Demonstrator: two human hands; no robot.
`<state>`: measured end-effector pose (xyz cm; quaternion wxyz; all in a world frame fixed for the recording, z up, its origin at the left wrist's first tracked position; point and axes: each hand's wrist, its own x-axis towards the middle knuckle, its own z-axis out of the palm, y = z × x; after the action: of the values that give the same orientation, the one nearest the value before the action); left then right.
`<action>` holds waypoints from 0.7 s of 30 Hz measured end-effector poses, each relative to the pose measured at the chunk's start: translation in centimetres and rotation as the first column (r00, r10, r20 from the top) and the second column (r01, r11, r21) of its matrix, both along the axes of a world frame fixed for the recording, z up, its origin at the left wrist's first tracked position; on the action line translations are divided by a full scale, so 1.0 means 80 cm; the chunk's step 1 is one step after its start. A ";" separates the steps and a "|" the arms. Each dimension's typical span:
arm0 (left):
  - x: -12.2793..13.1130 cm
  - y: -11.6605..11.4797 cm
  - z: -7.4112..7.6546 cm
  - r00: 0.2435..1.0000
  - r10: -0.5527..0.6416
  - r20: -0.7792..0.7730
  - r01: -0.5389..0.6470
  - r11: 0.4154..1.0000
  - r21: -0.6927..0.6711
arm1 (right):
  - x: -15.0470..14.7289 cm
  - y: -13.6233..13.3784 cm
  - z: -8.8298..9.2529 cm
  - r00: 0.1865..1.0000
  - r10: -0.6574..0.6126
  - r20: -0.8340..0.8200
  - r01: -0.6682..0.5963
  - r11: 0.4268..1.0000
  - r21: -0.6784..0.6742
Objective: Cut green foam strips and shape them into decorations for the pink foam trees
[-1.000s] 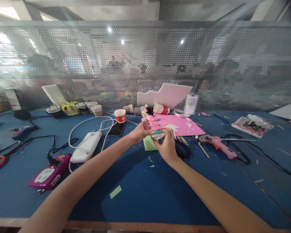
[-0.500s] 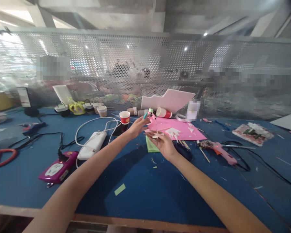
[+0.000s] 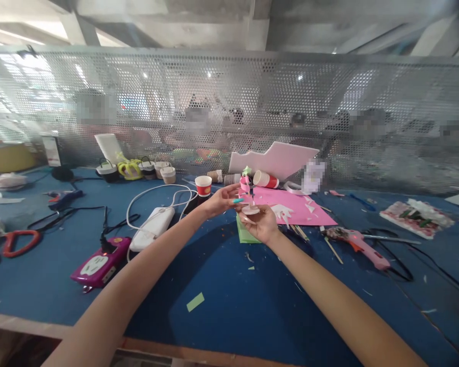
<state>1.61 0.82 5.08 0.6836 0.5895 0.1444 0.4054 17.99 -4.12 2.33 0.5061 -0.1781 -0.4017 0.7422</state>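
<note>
A small pink paper craft (image 3: 245,184) with a green star on top stands upright on a round white base (image 3: 251,210). My right hand (image 3: 263,224) is palm up beneath it, fingers closed on the base. From the left, my left hand (image 3: 222,200) reaches the side of the craft, its fingertips at the pink strip and stem; a turquoise nail shows. Where exactly its fingertips touch is partly hidden. Below the hands lies a green paper stack (image 3: 245,234), and behind them a pink sheet (image 3: 309,209) with white cut-outs on it.
Left are a red paper cup (image 3: 203,186), a white power bank (image 3: 153,229) with a looped cable, a purple socket block (image 3: 101,262) and orange-handled scissors (image 3: 21,243). A pink glue gun (image 3: 361,247) lies right, with its cord trailing. Perforated metal panel (image 3: 156,102) stands behind.
The craft now stands more upright, its white base showing in my right hand. My left hand has turned and come down beside it. The view has shifted slightly left.
</note>
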 end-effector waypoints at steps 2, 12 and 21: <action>-0.005 0.004 -0.001 1.000 -0.030 0.005 0.030 1.000 -0.001 | -0.001 0.001 -0.003 1.000 0.024 0.003 -0.024 1.000 -0.005; 0.005 -0.002 -0.008 0.995 -0.016 -0.095 0.017 1.000 0.016 | -0.006 -0.009 -0.006 0.997 0.075 -0.036 -0.076 0.997 -0.030; 0.008 -0.009 -0.006 0.989 -0.003 -0.148 0.008 0.999 0.031 | -0.004 -0.013 -0.005 0.994 0.081 -0.075 -0.084 0.996 -0.034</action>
<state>2.24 0.11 4.59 0.6628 0.6290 0.1866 0.3610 17.69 -5.12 1.93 0.4861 -0.1430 -0.3759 0.7758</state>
